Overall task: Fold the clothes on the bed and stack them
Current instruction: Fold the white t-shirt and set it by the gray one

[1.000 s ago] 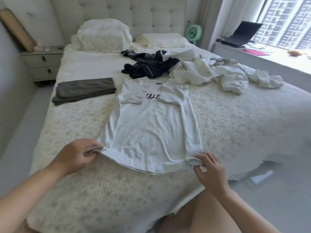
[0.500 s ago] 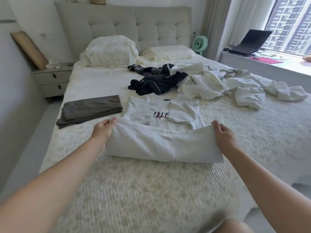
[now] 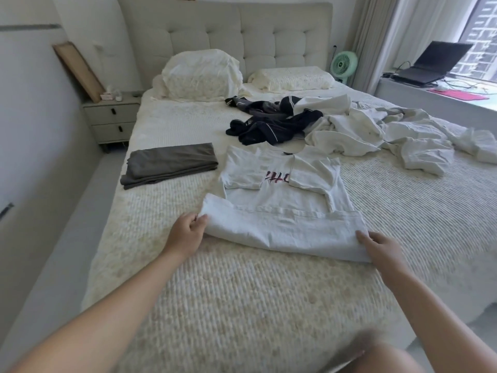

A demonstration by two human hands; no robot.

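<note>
A white T-shirt (image 3: 282,200) with dark lettering lies on the bed (image 3: 242,305), sleeves folded in and its bottom part folded up over the body. My left hand (image 3: 187,232) pinches the left end of that fold. My right hand (image 3: 382,246) rests at the fold's right corner, fingers on the cloth. A folded grey garment (image 3: 169,164) lies to the left. A dark navy garment (image 3: 271,122) and a heap of white clothes (image 3: 376,133) lie crumpled further back.
Two pillows (image 3: 201,74) sit against the tufted headboard. A nightstand (image 3: 113,119) stands to the left of the bed. A green fan (image 3: 345,64) and a laptop (image 3: 433,64) on the window ledge are at the right.
Both hands lifted the T-shirt's hem from the near edge and carried it up over the body. The fold now lies flat, and the hands have come back to its near corners.
</note>
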